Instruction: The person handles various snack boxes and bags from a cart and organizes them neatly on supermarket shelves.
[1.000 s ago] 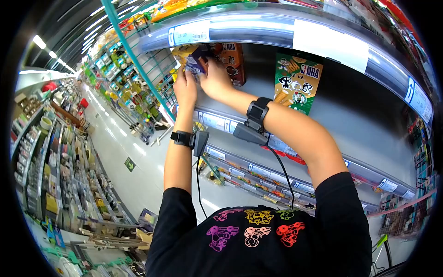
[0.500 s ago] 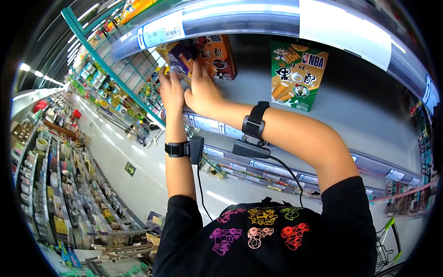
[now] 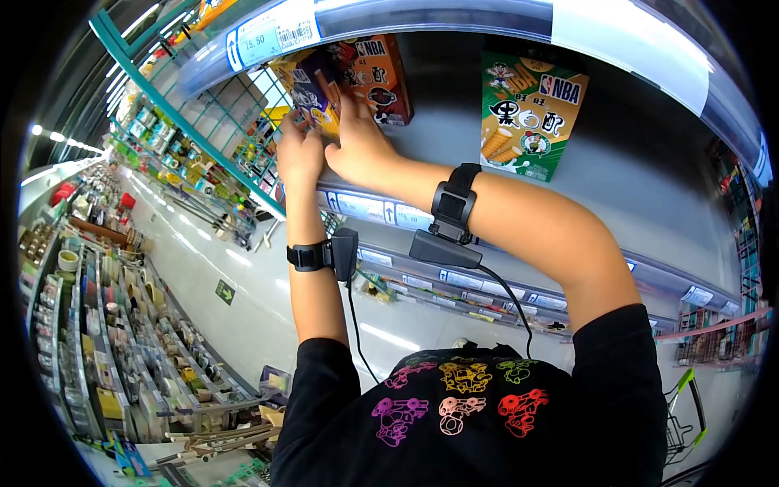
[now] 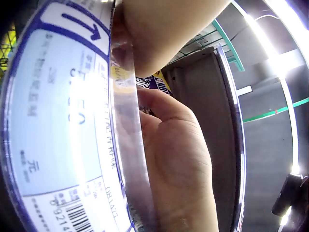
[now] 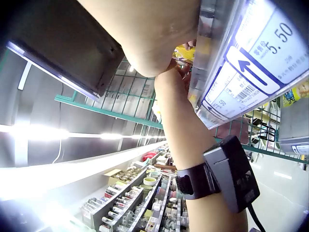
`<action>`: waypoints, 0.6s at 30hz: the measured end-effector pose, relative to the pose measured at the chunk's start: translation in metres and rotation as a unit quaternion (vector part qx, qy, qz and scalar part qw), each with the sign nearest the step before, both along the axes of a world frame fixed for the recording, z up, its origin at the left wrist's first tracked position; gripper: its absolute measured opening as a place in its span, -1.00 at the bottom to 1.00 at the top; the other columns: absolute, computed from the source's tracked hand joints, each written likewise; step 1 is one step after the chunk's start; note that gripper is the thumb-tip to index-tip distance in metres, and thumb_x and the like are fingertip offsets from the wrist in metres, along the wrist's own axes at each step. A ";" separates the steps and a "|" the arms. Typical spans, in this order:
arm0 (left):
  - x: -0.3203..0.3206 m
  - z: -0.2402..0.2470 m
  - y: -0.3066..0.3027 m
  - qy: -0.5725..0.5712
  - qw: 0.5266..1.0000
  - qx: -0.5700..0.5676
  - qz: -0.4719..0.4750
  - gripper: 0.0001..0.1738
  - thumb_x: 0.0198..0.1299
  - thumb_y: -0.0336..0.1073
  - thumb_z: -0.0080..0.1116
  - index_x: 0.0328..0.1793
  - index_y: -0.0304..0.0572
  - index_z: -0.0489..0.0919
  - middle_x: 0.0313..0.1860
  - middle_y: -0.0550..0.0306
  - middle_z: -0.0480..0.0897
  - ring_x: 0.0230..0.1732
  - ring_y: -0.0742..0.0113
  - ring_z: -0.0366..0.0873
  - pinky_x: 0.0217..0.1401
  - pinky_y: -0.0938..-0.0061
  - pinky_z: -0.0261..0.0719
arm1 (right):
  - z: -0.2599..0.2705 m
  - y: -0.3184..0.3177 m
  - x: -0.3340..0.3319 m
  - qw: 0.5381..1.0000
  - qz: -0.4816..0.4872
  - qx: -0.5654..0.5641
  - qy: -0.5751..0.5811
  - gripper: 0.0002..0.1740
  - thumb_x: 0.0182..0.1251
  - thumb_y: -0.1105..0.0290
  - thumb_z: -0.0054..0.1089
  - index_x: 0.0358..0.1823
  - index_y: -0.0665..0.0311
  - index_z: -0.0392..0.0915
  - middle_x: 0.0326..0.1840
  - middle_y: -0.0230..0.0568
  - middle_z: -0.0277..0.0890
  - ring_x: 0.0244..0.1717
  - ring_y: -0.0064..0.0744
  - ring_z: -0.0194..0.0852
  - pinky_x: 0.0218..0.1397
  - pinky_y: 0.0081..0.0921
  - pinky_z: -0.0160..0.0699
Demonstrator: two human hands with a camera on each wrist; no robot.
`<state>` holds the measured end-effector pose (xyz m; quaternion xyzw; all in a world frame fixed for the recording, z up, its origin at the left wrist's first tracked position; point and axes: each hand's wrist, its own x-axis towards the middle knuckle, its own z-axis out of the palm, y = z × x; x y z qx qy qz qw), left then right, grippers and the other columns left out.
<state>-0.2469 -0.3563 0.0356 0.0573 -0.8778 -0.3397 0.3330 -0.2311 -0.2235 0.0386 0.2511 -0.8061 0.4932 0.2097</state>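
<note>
A purple and yellow snack box [image 3: 310, 88] stands at the left end of the shelf, next to the green wire side panel [image 3: 235, 122]. My left hand [image 3: 299, 152] is at its lower left corner, fingers reaching up along it. With extended fingers, my right hand [image 3: 362, 152] touches the lower right of its front. Part of the box [image 4: 157, 83] shows past my left hand [image 4: 176, 145] in the left wrist view. An orange-red NBA box [image 3: 381, 81] stands right beside it. Fingers cover the purple box's bottom edge.
A green NBA box [image 3: 531, 114] stands farther right on the grey shelf [image 3: 625, 187]. Price-label rails run above my hands [image 3: 272, 36] and along the shelf's front edge [image 3: 365, 207]. An aisle with stocked shelves [image 3: 122, 341] lies to the left.
The purple box was tilted and held between both hands; now it stands straighter beside the orange-red box. My hands have lowered on it, and the right fingers have straightened.
</note>
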 end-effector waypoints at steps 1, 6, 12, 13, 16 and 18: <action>0.000 0.000 -0.001 -0.009 1.000 -0.007 0.007 -0.45 0.01 -0.23 -0.01 0.20 -0.15 0.32 -0.01 -0.01 0.59 -0.03 0.02 0.56 0.00 0.29 0.45 | 0.000 0.000 0.000 1.000 0.001 0.002 -0.003 -0.11 -0.07 0.43 0.11 0.28 0.52 -0.16 0.22 0.39 -0.04 0.24 0.26 0.05 0.29 -0.21 0.16; 0.006 0.003 0.003 -0.033 0.999 -0.021 0.024 -0.59 -0.03 -0.24 -0.06 0.03 0.00 0.49 -0.17 -0.02 0.63 -0.12 0.01 0.57 -0.08 0.27 0.47 | 0.004 0.002 0.001 0.999 0.015 0.029 -0.034 -0.08 -0.09 0.39 0.13 0.27 0.61 -0.16 0.25 0.37 -0.10 0.26 0.26 0.02 0.31 -0.25 0.14; 0.010 0.007 0.006 -0.085 0.995 -0.048 0.031 -0.70 -0.06 -0.27 -0.09 -0.20 0.02 0.58 -0.30 -0.07 0.63 -0.19 0.00 0.57 -0.14 0.25 0.47 | 0.005 0.004 -0.002 0.998 0.025 0.051 -0.038 -0.10 -0.09 0.35 0.13 0.23 0.71 -0.10 0.26 0.37 -0.08 0.27 0.21 0.01 0.34 -0.32 0.09; 0.009 0.007 0.006 -0.084 0.995 -0.047 0.034 -0.71 -0.06 -0.27 -0.09 -0.21 0.02 0.58 -0.29 -0.07 0.63 -0.20 -0.01 0.57 -0.14 0.25 0.47 | 0.005 0.005 -0.002 0.997 0.037 0.043 -0.046 -0.10 -0.09 0.34 0.12 0.23 0.71 -0.09 0.25 0.36 -0.06 0.28 0.20 0.01 0.35 -0.33 0.07; 0.007 0.003 0.005 -0.050 0.998 -0.033 0.030 -0.74 -0.06 -0.27 -0.09 -0.23 -0.04 0.55 -0.32 -0.09 0.62 -0.21 -0.03 0.56 -0.17 0.22 0.46 | 0.004 0.005 -0.004 0.997 0.050 0.034 -0.054 -0.10 -0.08 0.33 0.11 0.25 0.70 -0.09 0.27 0.34 -0.02 0.30 0.14 0.00 0.37 -0.35 0.04; 0.006 0.002 0.004 -0.038 0.998 -0.035 0.031 -0.75 -0.06 -0.27 -0.08 -0.24 -0.09 0.51 -0.32 -0.11 0.61 -0.22 -0.05 0.56 -0.17 0.20 0.45 | 0.003 0.005 -0.006 0.996 0.052 0.037 -0.057 -0.09 -0.07 0.32 0.10 0.26 0.70 -0.09 0.28 0.33 -0.01 0.33 0.10 -0.02 0.37 -0.36 0.02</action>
